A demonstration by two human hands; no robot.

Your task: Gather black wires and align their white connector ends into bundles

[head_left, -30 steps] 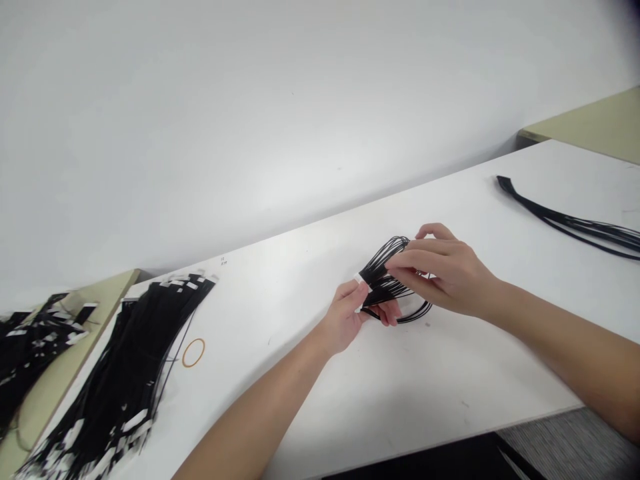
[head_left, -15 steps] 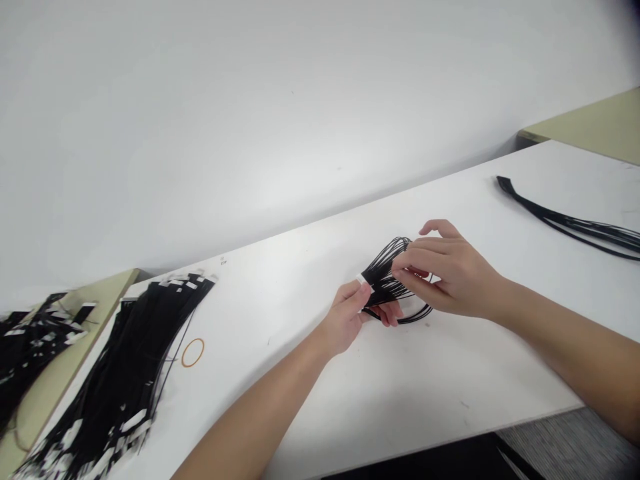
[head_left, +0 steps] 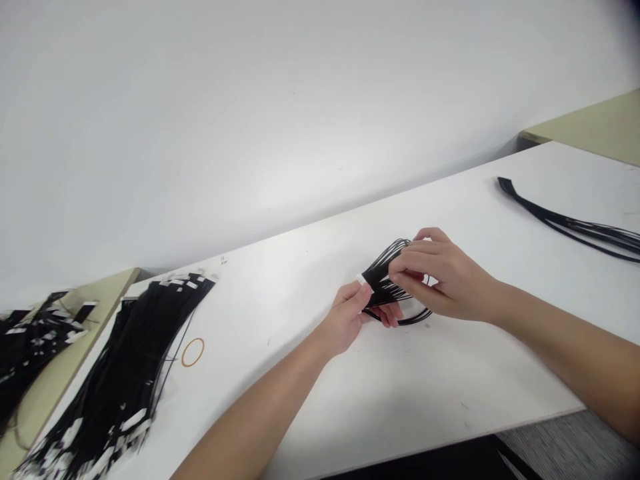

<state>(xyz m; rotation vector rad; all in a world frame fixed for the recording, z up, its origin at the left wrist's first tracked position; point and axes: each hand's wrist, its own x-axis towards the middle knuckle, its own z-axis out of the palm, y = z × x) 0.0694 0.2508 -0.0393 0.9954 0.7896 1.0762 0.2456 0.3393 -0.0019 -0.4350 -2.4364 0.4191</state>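
Note:
A looped black cable harness with a white connector at its left end is held above the white table. My left hand is closed round the connector end, its thumb on top and its fingers beneath. Thin wires fan out from there toward the right and curve back underneath. At the right side of the loop, my right hand has its thumb and index finger pinched together against the wires. What exactly lies between those fingertips is hidden by the hand.
A thick pile of black cables with white connectors lies on the left of the table. Beside it is an orange rubber band. More cables sit on a yellowish surface farther left. Another black wire bundle rests at the right.
My right hand has shifted slightly left and its raised fingers have curled in closer to the wires. My left hand keeps its hold on the connector end.

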